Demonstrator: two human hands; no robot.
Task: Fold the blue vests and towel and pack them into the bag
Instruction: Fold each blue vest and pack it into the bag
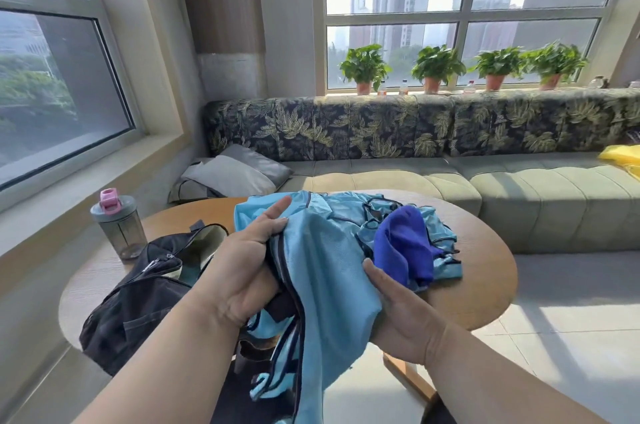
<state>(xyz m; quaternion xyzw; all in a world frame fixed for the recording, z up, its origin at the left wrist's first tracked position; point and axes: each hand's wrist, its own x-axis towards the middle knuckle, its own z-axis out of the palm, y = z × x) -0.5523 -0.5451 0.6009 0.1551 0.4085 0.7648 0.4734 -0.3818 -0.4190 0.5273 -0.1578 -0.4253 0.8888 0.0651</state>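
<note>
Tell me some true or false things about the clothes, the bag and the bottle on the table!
1. Both hands hold a light blue vest. True: the left hand grips its dark-trimmed edge and the right hand holds it from the other side.
2. The dark blue towel is already in the bag. False: it lies on the table, on top of more light blue cloth.
3. The black bag is zipped shut. False: its top gapes open.
4. The bottle has a pink cap. True.
5. The bottle lies on its side. False: it stands upright on the table beside the bag.
</note>
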